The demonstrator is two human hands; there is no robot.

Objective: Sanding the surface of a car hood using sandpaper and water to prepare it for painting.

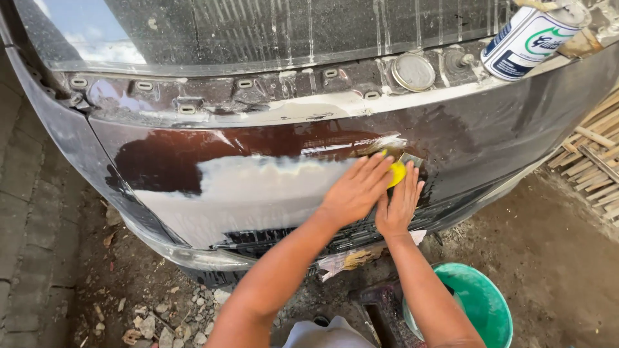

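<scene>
Left hand and right hand press flat, side by side, on a small yellow sanding pad with a grey abrasive sheet against the dark maroon car rear panel.

Left fingers spread over the pad, right fingers together beside it; no pinch, palms down. Pad sits just right of the pale sanded filler patch, mid-panel. Best kept flat with even pressure from both palms, working the patch edge so it feathers. Green plastic bucket near right on ground; white cylindrical tin can far right on the ledge, round metal lid beside it.
</scene>
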